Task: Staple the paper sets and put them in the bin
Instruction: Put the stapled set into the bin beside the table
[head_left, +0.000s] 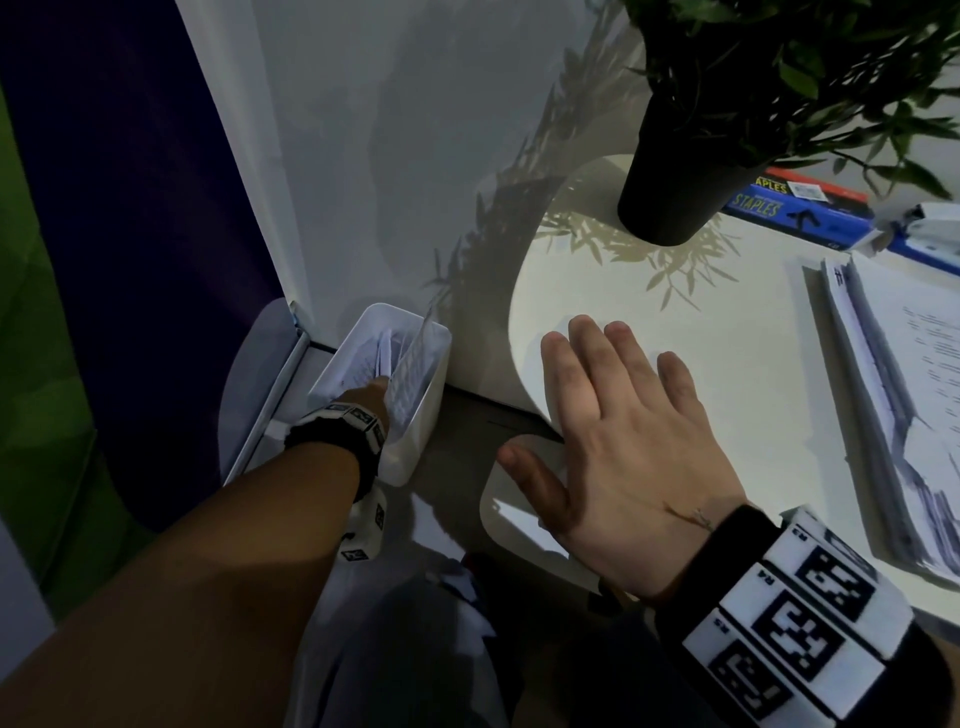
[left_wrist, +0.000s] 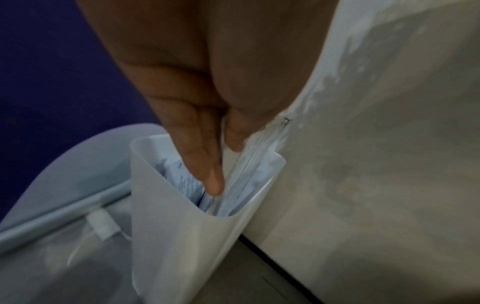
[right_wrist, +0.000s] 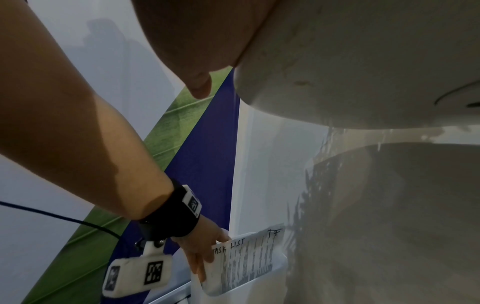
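Item: white bin (head_left: 415, 452), on the floor at left, below the table edge, standing against the white wall panel. Contents: several paper sets already inside, upright or leaning.

Item: stapled paper set (right_wrist: 246, 261), headed "TASK LIST" by hand, standing on edge in the bin's right side, top portion above the rim, staple visible at its upper corner in the left wrist view.

Left hand (left_wrist: 197, 127): reaching down into the bin mouth, fingers straight and pressed together, lying flat alongside the set; thumb close on the sheet's other face. Whether pinching or merely guiding: cannot tell, picture blurred.

Right hand (head_left: 613, 447): spread flat, palm down, on the near-left edge of the white table (head_left: 701, 322); holding nothing, apparently steadying the lean.

Elsewhere on table: stack of loose papers (head_left: 893, 395) at right; black plant pot (head_left: 680, 171) at far centre; blue staple boxes (head_left: 800, 208) behind it.

Step in hand, as judged: seating the set in the bin. Advice: slide the set down between neighbours with flat fingers, avoid catching corners on sheets already there, release only once the lower edge rests on the bottom, withdraw straight up without dragging other sets.
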